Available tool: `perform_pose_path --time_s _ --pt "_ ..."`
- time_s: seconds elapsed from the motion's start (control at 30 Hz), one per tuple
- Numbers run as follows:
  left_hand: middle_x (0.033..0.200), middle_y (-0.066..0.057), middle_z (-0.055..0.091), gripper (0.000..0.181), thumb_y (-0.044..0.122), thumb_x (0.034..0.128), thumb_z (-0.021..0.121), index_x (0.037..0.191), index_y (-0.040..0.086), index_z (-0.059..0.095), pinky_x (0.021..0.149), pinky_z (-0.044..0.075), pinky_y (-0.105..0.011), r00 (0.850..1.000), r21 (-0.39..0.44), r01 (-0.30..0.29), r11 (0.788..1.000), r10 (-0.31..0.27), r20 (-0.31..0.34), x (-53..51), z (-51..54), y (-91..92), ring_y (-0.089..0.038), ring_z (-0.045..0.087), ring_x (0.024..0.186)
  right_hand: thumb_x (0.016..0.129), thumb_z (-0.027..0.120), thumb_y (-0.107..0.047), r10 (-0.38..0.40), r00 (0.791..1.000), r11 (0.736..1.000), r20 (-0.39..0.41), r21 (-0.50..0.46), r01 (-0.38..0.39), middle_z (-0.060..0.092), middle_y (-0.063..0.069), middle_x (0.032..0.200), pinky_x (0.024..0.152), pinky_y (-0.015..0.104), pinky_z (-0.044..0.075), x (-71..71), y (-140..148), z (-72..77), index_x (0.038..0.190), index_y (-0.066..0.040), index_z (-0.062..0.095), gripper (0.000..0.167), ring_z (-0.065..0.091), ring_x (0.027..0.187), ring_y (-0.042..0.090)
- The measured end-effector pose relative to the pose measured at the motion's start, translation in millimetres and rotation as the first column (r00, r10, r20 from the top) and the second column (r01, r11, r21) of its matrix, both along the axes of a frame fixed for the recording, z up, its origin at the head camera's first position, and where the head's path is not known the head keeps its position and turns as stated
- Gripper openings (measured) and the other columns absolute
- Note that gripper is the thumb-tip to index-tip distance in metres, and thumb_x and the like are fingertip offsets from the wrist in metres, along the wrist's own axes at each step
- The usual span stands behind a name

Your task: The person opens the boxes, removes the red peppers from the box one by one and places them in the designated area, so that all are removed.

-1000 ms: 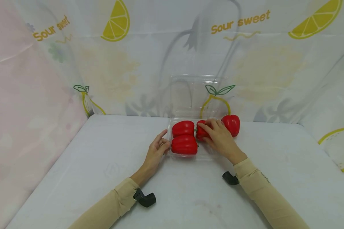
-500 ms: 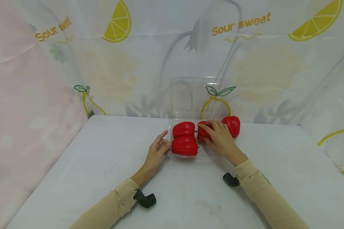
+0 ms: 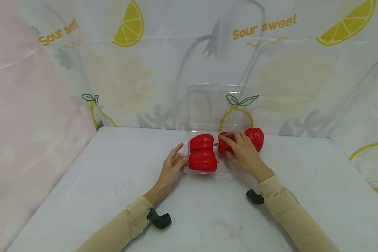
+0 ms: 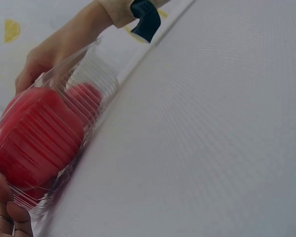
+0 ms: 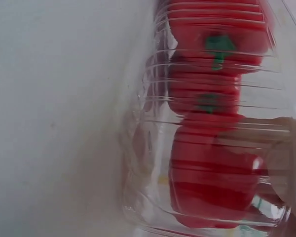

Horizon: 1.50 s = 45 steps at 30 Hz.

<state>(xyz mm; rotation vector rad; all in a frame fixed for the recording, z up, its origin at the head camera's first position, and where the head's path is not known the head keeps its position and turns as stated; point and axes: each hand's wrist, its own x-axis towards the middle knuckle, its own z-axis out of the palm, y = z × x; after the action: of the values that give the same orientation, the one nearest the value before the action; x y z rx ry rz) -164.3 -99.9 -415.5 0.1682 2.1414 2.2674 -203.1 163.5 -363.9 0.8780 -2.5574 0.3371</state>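
Two red bell peppers, a rear one [image 3: 201,143] and a front one [image 3: 203,161], lie in the left half of a clear plastic clamshell box [image 3: 228,170]. My right hand [image 3: 245,154] reaches over the box and grips a third red pepper [image 3: 222,144], partly hidden by the fingers. Its green stem points left, close to the rear pepper. At the box's left side rests my left hand [image 3: 170,168], index finger extended. In the left wrist view its fingertips [image 4: 18,213] touch the ribbed wall. Another red pepper [image 3: 256,138] sits right of the right hand.
The box's clear lid [image 3: 204,108] stands raised at the back, against the lemon-printed cloth backdrop [image 3: 163,70]. A white cloth covers the table [image 3: 126,157]. Black curved pieces, a left one [image 3: 160,219] and a right one [image 3: 255,197], protrude by the cuffs.
My right hand has shifted slightly right with the pepper it grips, widening the gap to the left pair. The left hand is nearly still.
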Motion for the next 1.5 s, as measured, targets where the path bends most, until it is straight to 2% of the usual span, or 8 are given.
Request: perform_pose_path --time_s 0.43,0.77,1.5 --pt "0.084 0.003 0.052 0.051 0.007 0.0954 0.047 0.145 0.010 0.035 0.068 0.043 -0.017 1.000 0.022 0.003 1.000 -0.003 0.019 -0.5 -0.5 -0.4 -0.007 0.048 0.072 0.075 0.078 -0.013 -0.001 1.000 1.000 0.003 -0.024 0.001 0.049 0.014 0.124 0.094 0.049 0.047 1.6 2.0 4.7 0.130 -0.013 0.054 0.060 0.044 0.117 0.030" --pt "0.084 0.003 0.051 0.049 0.008 0.0962 0.048 0.144 0.011 0.037 0.068 0.042 -0.017 1.000 0.012 0.016 1.000 -0.016 0.013 -1.2 -3.0 -1.7 -0.007 0.046 0.073 0.074 0.078 -0.012 0.001 1.000 0.998 -0.021 -0.062 -0.002 0.049 0.013 0.124 0.089 0.049 0.050 0.5 6.2 7.4 0.130 -0.012 0.053 0.061 0.045 0.115 0.030" --pt "0.084 0.005 0.052 0.049 0.006 0.0957 0.047 0.144 0.012 0.038 0.068 0.043 -0.017 1.000 0.029 0.009 1.000 -0.010 0.021 1.0 1.7 -0.7 -0.007 0.048 0.074 0.077 0.075 -0.010 -0.014 0.998 0.989 -0.055 -0.150 0.006 0.049 0.015 0.124 0.081 0.048 0.054 0.1 18.3 20.5 0.130 -0.010 0.053 0.057 0.045 0.115 0.031"
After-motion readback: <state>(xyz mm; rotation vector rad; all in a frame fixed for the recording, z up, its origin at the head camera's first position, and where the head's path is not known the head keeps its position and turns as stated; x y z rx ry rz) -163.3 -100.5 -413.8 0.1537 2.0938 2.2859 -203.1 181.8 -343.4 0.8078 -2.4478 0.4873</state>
